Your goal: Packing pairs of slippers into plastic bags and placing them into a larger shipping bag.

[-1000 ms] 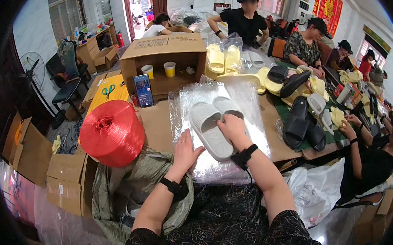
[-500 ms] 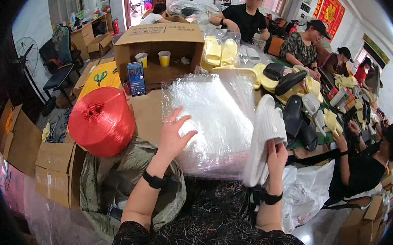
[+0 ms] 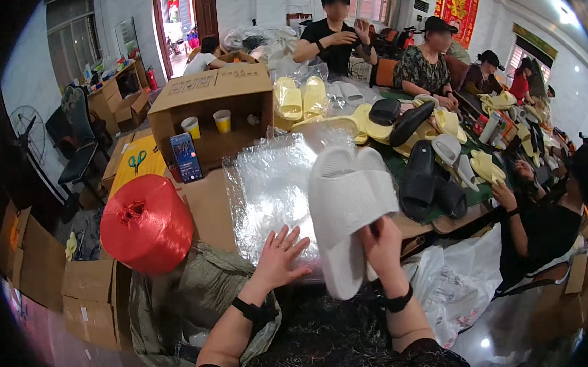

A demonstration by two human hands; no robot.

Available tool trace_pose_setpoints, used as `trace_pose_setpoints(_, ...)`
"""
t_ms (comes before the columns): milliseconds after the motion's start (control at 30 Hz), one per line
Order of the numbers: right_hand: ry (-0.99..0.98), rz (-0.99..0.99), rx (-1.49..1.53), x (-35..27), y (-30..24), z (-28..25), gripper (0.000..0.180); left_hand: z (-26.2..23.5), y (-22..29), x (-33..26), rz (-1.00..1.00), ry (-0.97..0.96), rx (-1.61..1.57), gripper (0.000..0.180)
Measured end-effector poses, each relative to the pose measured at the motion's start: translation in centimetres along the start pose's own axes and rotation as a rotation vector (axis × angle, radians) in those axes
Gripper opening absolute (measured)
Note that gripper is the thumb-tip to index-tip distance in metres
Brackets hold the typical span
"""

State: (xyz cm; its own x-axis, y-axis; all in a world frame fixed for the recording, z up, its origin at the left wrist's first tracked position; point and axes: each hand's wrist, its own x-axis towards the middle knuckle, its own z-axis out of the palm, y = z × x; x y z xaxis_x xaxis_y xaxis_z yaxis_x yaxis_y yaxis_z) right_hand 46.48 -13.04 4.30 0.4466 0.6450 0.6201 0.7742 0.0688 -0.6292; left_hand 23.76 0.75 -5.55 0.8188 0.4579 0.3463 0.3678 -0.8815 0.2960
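Item: pair of white moulded foam slide sandals (image 3: 350, 210), held together sole to sole, long axis running from 12 to 6 o'clock, toes up.

Right hand (image 3: 380, 242): clenched on the lower heel end of the pair, fingers wrapped behind it. The sandals rise toward 12 o'clock from this hand, which is the nearer one.

Left hand (image 3: 280, 256): released, fingers spread, palm flat on the stack of clear crinkled plastic bags (image 3: 274, 185). The sandals lie at 3 o'clock from it, just beside.

Bags: on the brown tabletop (image 3: 207, 210), directly behind the sandals.

Nearby: large spool of red plastic twine (image 3: 145, 223) at 9 o'clock of the left hand.

Not determinable: the right fingertips, hidden by the sandals; the bags' near edge, covered by hand and sandals.
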Motion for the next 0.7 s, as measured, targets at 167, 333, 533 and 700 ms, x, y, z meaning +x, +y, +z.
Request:
trace_pose_setpoints(167, -0.306, 0.029, -0.165, 2.2, -1.3, 5.6, 0.029, 0.3, -0.5, -0.2, 0.021, -0.046, -0.039, 0.065)
trace_pose_setpoints(333, -0.423, 0.005, -0.316, 1.2, 4.4, 10.9, 0.036, 0.4, 0.4, -0.4, 0.014, 0.037, -0.007, 0.068)
trace_pose_setpoints(533, -0.384, 0.041, -0.289, 1.0, 4.8, 11.5, 0.034, -0.1, 0.1, 0.6, -0.025, 0.007, -0.033, 0.064)
trace_pose_setpoints(700, -0.281, 0.044, -0.275, 0.8, 4.1, 12.2, 0.031, 0.2, 0.0, 0.3, -0.023, 0.064, -0.064, 0.058)
